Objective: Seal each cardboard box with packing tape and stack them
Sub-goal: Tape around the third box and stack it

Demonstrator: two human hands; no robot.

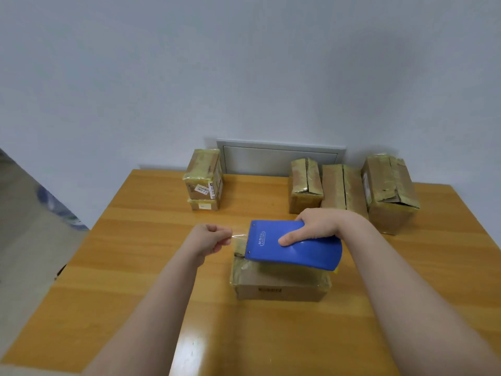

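Six cardboard boxes stand on the wooden table [135, 267], and we take the one closest to us, the near box [280, 286], as our mark. Directly above the near box our right hand [314, 226] grips the blue tape dispenser [303, 253], with the thumb flat across its blue top face and the fingers curled over its far edge. The dispenser covers most of the near box's top, its left end by the box's far left corner. We cannot tell whether its underside touches the cardboard.

Just left of that corner our left hand [214, 237] is closed into a fist. Thumb and forefinger pinch the end of a strip of clear tape [240, 236], which spans the short gap from the dispenser's left end to our fingers.

The near box lies flat, with a barcode on the side facing us and glossy tape on its top corners.

Beyond the near box and to its left, the upper box [204, 175] sits on the lower box [203, 205]. Both are wrapped in yellowish tape and carry white labels.

Beyond the near box and to its right, three boxes stand in a row: the small box [305, 183], the middle box [343, 188] and the large box [390, 191]. A dark seam shows between each one's top flaps.

Straight beyond the near box, a grey panel [279, 158] is set in the wall.
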